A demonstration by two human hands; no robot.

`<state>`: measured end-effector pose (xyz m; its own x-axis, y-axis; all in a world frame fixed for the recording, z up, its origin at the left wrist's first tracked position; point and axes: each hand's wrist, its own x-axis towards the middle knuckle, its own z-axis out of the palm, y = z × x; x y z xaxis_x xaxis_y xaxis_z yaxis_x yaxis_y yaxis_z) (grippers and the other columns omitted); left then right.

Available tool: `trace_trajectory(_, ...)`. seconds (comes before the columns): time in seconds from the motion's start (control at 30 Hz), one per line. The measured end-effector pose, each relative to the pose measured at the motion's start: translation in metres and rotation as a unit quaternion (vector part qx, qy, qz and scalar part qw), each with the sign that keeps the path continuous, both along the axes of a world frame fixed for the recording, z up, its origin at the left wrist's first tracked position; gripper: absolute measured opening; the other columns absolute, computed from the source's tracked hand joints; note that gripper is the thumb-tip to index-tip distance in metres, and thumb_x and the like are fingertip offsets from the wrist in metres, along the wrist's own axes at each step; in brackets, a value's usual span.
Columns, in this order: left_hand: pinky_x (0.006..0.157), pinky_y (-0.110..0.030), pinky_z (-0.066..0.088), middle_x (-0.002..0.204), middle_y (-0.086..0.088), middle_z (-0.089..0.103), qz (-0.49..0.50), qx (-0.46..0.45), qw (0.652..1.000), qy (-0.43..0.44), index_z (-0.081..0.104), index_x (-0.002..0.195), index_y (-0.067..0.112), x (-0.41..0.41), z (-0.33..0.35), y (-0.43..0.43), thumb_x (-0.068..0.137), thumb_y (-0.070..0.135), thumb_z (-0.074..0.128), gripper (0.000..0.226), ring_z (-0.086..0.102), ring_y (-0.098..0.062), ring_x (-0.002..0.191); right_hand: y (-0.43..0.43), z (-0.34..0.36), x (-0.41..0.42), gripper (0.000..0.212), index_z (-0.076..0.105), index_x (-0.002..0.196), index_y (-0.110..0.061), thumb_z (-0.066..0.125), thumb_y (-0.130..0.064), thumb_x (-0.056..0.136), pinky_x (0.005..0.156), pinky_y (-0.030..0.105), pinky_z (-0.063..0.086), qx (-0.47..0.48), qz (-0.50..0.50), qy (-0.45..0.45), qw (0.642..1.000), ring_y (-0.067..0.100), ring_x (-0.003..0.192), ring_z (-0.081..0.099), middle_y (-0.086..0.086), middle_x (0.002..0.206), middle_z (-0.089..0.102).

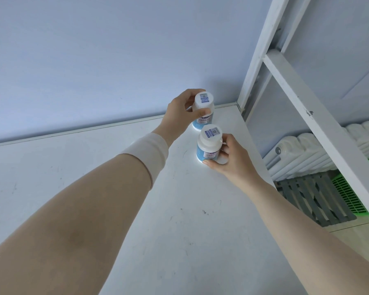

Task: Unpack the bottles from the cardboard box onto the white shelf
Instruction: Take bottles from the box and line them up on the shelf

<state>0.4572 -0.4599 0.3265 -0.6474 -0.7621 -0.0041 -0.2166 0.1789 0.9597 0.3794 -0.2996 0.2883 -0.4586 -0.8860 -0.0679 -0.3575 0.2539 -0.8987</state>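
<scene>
At the white shelf (136, 209), far bottle (203, 102) gripped by left hand (181, 112), near bottle (208, 145) by right hand (232, 159).

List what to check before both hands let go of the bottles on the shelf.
1. Far bottle upright: ok; the left hand grips it near the cap.
2. Near bottle upright: ok; the right hand holds its lower body.
3. Both bases flat on the white shelf: cannot tell; fingers and the near bottle's cap hide them.
4. Gap between the two bottles: cannot tell; they overlap in this view.
5. Bottles in from the shelf's right edge: ok.
6. Cardboard box ready for the next pick: cannot tell; it is out of view.
</scene>
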Motion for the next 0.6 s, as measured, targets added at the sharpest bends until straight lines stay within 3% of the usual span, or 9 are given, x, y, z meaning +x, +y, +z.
trace_trajectory(0.17,0.094,-0.006,0.04,0.137,-0.004,0.052,0.007,0.005,1.0,-0.016,0.038,0.141,0.011,0.006,0.002,0.006,0.079,0.007,0.072,0.071,0.051,-0.01,0.12,0.002,-0.003,0.003,0.055,0.043,0.113,-0.021,0.077,-0.009,0.072,0.077,-0.004,0.038,0.005,-0.003,-0.001,1.0,0.002,0.102,0.058,-0.015,0.108,0.056)
trace_trajectory(0.27,0.107,-0.021,0.033,0.15,-0.004,0.038,0.011,0.007,0.998,-0.06,0.027,0.146,0.012,0.023,0.011,0.012,0.079,0.013,0.074,0.081,0.037,-0.012,0.137,0.01,0.004,0.005,0.081,0.034,0.137,-0.013,0.079,-0.011,0.07,0.102,0.017,0.041,0.01,0.001,0.009,1.0,0.013,0.125,0.049,-0.002,0.134,0.049)
trace_trajectory(0.37,0.109,-0.031,0.033,0.15,0.0,0.037,0.016,-0.06,0.982,-0.176,0.028,0.146,0.017,0.048,0.026,0.02,0.081,0.026,0.072,0.079,0.033,-0.013,0.14,0.027,0.027,0.005,0.095,0.021,0.146,-0.01,0.079,-0.016,0.071,0.111,0.031,0.033,0.014,-0.017,0.08,0.997,0.015,0.136,0.035,0.006,0.147,0.035)
trace_trajectory(0.5,0.113,-0.032,0.023,0.148,-0.002,0.039,0.005,-0.216,0.925,-0.312,0.029,0.146,0.017,0.086,0.066,0.048,0.085,0.032,0.067,0.073,0.036,-0.022,0.136,0.051,0.075,0.012,0.089,0.022,0.146,-0.007,0.075,-0.021,0.076,0.106,0.024,0.029,0.025,-0.013,0.217,0.976,0.021,0.134,0.033,0.011,0.143,0.034)
trace_trajectory(0.6,0.115,-0.033,0.017,0.145,-0.007,0.041,-0.019,-0.32,0.842,-0.433,0.026,0.147,0.017,0.12,0.096,0.085,0.088,0.035,0.062,0.071,0.036,-0.027,0.135,0.072,0.111,0.033,0.082,0.021,0.146,-0.01,0.07,-0.025,0.081,0.105,0.035,0.035,0.041,0.032,0.312,0.949,0.022,0.134,0.03,0.009,0.144,0.031)
